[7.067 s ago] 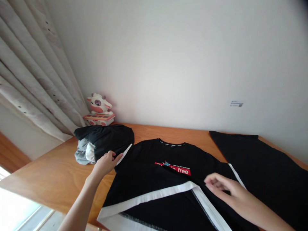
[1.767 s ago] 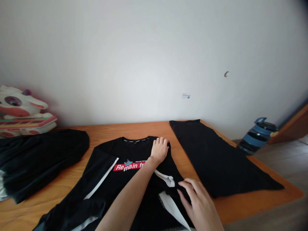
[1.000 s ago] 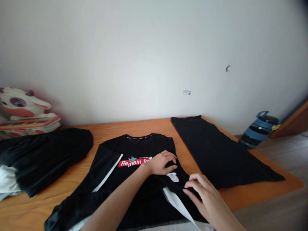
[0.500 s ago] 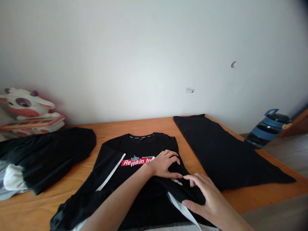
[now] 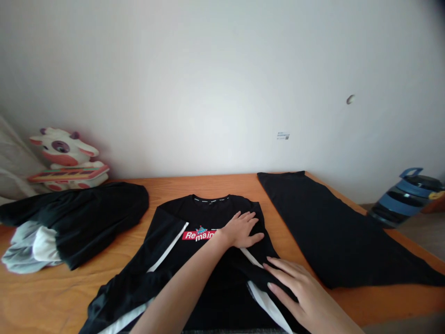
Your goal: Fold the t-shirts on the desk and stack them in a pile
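Observation:
A black T-shirt point(image 5: 208, 208) with a red printed label and white stripes lies on the wooden table, its collar toward the wall. Both sleeves are turned inward over its front. My left hand point(image 5: 241, 230) rests flat on the shirt's upper right side, fingers stretched, covering part of the print. Lower down, my right hand point(image 5: 292, 287) lies on the right sleeve near the white stripe, with its fingers extended and thumb apart. Part of the lower sleeve is hidden beneath it.
On the right lies a flat folded black garment point(image 5: 323, 227), with a blue-banded water bottle point(image 5: 403, 199) beyond it. To the left, a heap of black and grey clothes point(image 5: 93, 218) sits before a cow-shaped toy keyboard point(image 5: 69, 162). The wooden table point(image 5: 181, 183) meets a white wall.
My hands have moved apart from their near-touching position. The left is now flat on the shirt, and a white sleeve stripe shows between them. The view has shifted slightly left.

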Action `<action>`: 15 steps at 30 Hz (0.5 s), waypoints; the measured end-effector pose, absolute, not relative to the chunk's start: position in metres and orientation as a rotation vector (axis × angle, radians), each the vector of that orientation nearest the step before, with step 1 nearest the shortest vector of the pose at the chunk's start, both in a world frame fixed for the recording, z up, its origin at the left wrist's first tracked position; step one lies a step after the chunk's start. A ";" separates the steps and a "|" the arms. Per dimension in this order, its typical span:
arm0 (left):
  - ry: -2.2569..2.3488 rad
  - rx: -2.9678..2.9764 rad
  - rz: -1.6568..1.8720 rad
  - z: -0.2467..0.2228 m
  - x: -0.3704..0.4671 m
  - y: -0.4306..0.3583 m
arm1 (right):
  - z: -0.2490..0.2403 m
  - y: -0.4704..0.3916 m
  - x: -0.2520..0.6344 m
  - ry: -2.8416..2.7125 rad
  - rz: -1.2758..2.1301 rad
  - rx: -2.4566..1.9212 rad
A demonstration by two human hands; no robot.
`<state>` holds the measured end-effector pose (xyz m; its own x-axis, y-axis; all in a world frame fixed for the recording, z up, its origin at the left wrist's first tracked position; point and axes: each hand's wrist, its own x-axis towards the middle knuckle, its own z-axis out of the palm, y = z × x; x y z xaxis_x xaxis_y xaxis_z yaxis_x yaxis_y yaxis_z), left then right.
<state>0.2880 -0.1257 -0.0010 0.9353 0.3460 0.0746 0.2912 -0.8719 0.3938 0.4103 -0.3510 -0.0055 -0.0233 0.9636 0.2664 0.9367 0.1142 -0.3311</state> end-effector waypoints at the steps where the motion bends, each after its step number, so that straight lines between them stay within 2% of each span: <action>1: 0.445 2.706 0.194 -0.002 0.294 -0.124 | -0.006 -0.350 0.410 -1.985 0.073 -1.847; 10: 0.790 2.670 0.273 -0.027 0.330 -0.111 | -0.019 -0.342 0.419 -1.967 -0.070 -1.811; 15: 0.693 2.711 0.265 -0.027 0.330 -0.097 | -0.023 -0.334 0.419 -1.932 -0.100 -1.797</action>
